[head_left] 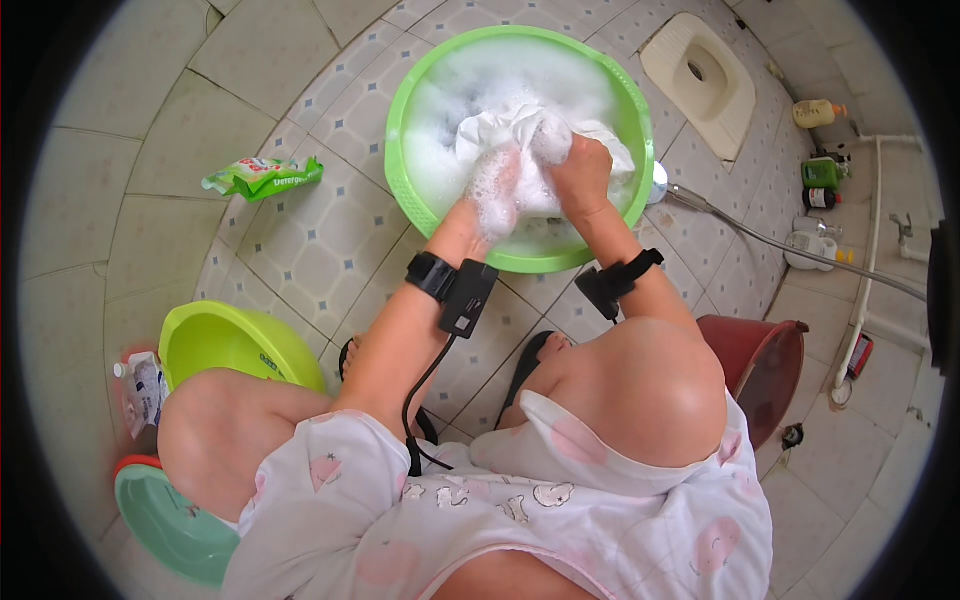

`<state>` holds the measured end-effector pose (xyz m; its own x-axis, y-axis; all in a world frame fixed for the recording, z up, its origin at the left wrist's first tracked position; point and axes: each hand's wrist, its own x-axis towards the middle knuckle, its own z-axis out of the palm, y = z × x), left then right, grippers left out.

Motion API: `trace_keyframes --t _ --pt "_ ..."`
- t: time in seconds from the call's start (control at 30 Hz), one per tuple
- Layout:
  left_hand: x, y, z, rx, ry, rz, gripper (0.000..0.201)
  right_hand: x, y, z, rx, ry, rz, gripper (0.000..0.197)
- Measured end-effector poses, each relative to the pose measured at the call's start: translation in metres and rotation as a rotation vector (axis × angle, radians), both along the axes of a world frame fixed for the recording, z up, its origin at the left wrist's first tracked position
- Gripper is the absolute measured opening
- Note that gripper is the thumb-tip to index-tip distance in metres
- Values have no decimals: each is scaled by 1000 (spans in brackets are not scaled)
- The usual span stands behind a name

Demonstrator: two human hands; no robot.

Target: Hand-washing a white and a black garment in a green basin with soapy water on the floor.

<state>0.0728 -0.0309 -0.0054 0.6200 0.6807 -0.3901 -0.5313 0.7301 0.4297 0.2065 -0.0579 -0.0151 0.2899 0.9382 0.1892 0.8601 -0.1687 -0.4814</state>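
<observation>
A wet white cloth (485, 133) is bunched up in a round green basin (397, 150) full of suds. My left hand (497, 190), thickly coated in foam, is closed on the near left part of the cloth; lather hides most of its fingers. On the right side of the bundle, my right hand (582, 175) grips the same cloth with its fingers curled in. Both hands are close together above the water, inside the rim. Foam clings to the fabric between them.
A green detergent bag (265, 178) lies left of the basin. A shower head (658, 183) with a hose touches its right side. Around me stand a yellow-green basin (235, 340), a teal basin (165, 530) and a red bucket (760, 370). A squat toilet (700, 85) is far right.
</observation>
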Motion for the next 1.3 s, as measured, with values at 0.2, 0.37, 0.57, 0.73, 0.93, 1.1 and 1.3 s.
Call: trace_keyframes --t 0.2,0.37,0.57,0.73,0.93,1.1,1.3 --pt "6 3 -31 -172 15 -41 37 -52 -15 22 340 -33 207 21" --pt "7 -5 -8 35 32 -38 38 9 0 -2 65 -15 -108 32" --pt "-10 43 40 351 288 -131 34 36 -14 33 361 579 -314 32" --pt "-21 52 55 408 86 -48 34 50 -14 76 499 809 -181 37" --pt "6 11 83 614 181 -340 51 4 -11 58 128 1116 -173 38" --pt "11 -1 34 318 -156 -408 52 53 -7 69 399 1228 -203 21" --pt "3 13 -27 856 412 -285 37 -4 -21 12 249 546 192 27"
